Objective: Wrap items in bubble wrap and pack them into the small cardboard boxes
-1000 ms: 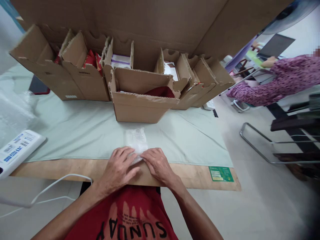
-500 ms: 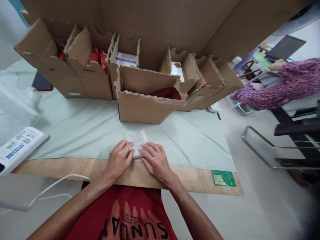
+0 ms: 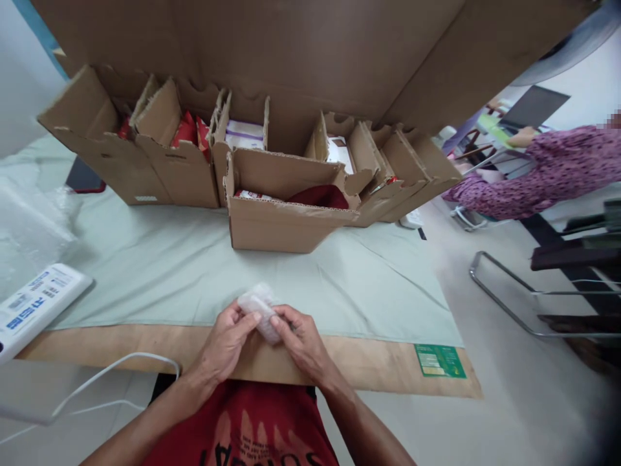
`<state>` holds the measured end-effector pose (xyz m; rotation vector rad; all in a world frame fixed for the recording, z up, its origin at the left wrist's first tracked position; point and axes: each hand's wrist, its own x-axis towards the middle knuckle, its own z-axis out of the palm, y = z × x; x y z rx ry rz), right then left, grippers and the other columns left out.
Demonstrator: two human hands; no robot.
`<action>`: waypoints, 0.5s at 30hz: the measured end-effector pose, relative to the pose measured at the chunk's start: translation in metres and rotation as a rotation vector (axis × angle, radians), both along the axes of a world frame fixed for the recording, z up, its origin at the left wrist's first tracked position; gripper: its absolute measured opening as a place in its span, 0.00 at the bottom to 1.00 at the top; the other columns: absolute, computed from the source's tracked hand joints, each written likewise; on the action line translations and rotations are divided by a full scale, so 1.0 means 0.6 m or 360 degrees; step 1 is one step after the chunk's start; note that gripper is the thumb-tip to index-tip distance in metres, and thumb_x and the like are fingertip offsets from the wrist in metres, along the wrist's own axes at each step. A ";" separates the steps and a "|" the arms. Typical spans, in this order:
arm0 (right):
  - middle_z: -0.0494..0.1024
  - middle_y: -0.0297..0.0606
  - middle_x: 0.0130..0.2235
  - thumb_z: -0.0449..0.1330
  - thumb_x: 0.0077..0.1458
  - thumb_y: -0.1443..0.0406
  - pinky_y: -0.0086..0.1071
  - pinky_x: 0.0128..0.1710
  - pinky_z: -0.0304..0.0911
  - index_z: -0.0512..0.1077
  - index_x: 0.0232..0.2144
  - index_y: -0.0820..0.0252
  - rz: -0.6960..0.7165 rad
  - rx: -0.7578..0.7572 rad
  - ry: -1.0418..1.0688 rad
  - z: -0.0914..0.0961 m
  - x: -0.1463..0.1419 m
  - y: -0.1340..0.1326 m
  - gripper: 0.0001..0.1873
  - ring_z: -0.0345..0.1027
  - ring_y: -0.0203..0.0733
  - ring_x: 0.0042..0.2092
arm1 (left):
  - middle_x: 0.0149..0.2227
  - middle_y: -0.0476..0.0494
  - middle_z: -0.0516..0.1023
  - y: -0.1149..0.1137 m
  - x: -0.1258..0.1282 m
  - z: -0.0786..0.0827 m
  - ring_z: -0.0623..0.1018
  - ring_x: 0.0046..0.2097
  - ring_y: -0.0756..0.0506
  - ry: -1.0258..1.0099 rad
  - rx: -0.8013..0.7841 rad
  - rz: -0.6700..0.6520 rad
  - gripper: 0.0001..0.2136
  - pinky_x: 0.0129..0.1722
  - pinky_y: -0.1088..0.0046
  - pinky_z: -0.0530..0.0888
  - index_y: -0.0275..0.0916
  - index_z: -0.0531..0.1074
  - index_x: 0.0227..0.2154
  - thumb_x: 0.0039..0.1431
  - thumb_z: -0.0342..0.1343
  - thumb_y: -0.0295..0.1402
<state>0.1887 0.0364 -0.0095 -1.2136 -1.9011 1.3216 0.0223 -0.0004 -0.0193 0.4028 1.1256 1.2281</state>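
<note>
A small bundle of bubble wrap (image 3: 262, 310) is held between my two hands, just above the front edge of the table; what lies inside it cannot be made out. My left hand (image 3: 230, 336) pinches its left side, thumb on top. On its right side, the thumb and fingers of my right hand (image 3: 301, 336) close around it. Behind the bundle stands a low cardboard box (image 3: 279, 226) with a dark red item (image 3: 320, 196) and a printed packet inside.
Cardboard bins (image 3: 179, 171) with red packets and white boxes line the back, before a tall cardboard panel (image 3: 291, 58). Clear plastic wrap (image 3: 29, 220) and a white labelled device (image 3: 43, 301) lie left. A white cable (image 3: 111, 369) hangs in front. A person's patterned sleeve (image 3: 543, 168) shows right.
The bubble wrap bundle has been lifted from the cloth and tilted toward me. My hands went from pressing it flat to gripping it from both sides. The view has shifted slightly.
</note>
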 end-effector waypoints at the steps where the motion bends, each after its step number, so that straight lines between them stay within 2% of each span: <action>1: 0.83 0.36 0.37 0.55 0.67 0.60 0.34 0.41 0.69 0.78 0.40 0.56 -0.0036 0.0075 -0.0042 0.001 0.002 -0.002 0.12 0.76 0.42 0.38 | 0.43 0.41 0.83 0.003 0.002 0.001 0.81 0.46 0.42 0.0036 0.0002 0.0033 0.23 0.51 0.66 0.75 0.36 0.75 0.44 0.47 0.69 0.44; 3: 0.83 0.39 0.41 0.59 0.64 0.59 0.38 0.47 0.69 0.78 0.40 0.56 -0.0164 0.0305 -0.0140 0.005 0.013 0.003 0.10 0.75 0.45 0.43 | 0.43 0.43 0.83 0.007 -0.001 0.004 0.80 0.45 0.43 0.0264 0.0058 -0.0010 0.21 0.48 0.68 0.75 0.37 0.75 0.45 0.49 0.67 0.41; 5: 0.80 0.43 0.48 0.62 0.62 0.56 0.41 0.50 0.68 0.76 0.47 0.56 -0.0218 0.0446 -0.0141 0.015 0.027 0.016 0.15 0.74 0.47 0.47 | 0.43 0.44 0.83 0.009 -0.006 0.011 0.80 0.45 0.44 0.0602 0.0193 -0.0200 0.17 0.48 0.69 0.75 0.39 0.76 0.46 0.54 0.63 0.38; 7: 0.77 0.46 0.54 0.63 0.60 0.52 0.40 0.49 0.70 0.72 0.56 0.55 -0.0100 0.0407 -0.0096 0.029 0.037 0.032 0.26 0.74 0.47 0.49 | 0.45 0.43 0.83 0.009 -0.006 0.017 0.80 0.46 0.43 0.0915 0.0360 -0.0422 0.15 0.48 0.68 0.75 0.41 0.75 0.48 0.57 0.59 0.35; 9: 0.78 0.44 0.54 0.66 0.57 0.51 0.39 0.49 0.70 0.70 0.59 0.55 0.0064 0.0320 -0.0126 0.042 0.038 0.043 0.30 0.75 0.46 0.48 | 0.49 0.41 0.82 0.008 -0.001 0.018 0.81 0.48 0.42 0.1139 0.0522 -0.0519 0.18 0.48 0.66 0.76 0.41 0.73 0.52 0.58 0.56 0.34; 10: 0.80 0.42 0.51 0.66 0.57 0.52 0.38 0.48 0.70 0.72 0.56 0.54 0.0108 0.0288 -0.0169 0.047 0.036 0.047 0.27 0.75 0.46 0.47 | 0.50 0.39 0.82 0.008 0.002 0.017 0.81 0.48 0.41 0.1226 0.0571 -0.0521 0.20 0.48 0.65 0.77 0.41 0.71 0.54 0.59 0.55 0.33; 13: 0.82 0.35 0.36 0.65 0.59 0.58 0.34 0.42 0.68 0.77 0.40 0.56 0.0106 0.0236 -0.0229 0.055 0.029 0.051 0.09 0.74 0.42 0.37 | 0.48 0.37 0.82 0.012 0.007 0.014 0.82 0.43 0.41 0.1349 0.0593 -0.0509 0.26 0.44 0.64 0.78 0.39 0.65 0.60 0.58 0.54 0.32; 15: 0.79 0.32 0.30 0.62 0.60 0.61 0.31 0.37 0.66 0.75 0.32 0.57 0.0069 0.0205 -0.0178 0.058 0.032 0.052 0.06 0.71 0.39 0.33 | 0.47 0.39 0.82 0.017 0.005 0.017 0.82 0.42 0.42 0.1306 0.0571 -0.0610 0.28 0.43 0.66 0.77 0.39 0.65 0.60 0.55 0.56 0.31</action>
